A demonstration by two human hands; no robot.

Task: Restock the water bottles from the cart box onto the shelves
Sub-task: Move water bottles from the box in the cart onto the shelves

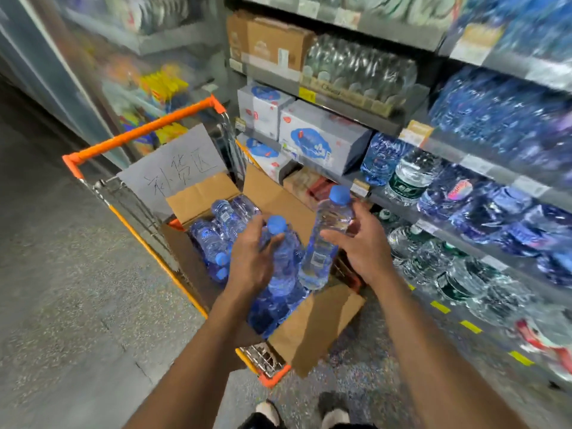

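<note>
Each hand grips a bottle over the box, left hand low, right hand mid-body on a clear bottle; full, slick plastic likely favours mid-body holds.

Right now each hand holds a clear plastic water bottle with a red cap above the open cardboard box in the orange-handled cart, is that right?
Not quite: the caps are blue, not red. The head view shows the left hand and right hand each holding a clear plastic water bottle, left and right, above the open cardboard box in the orange-handled cart.
</note>
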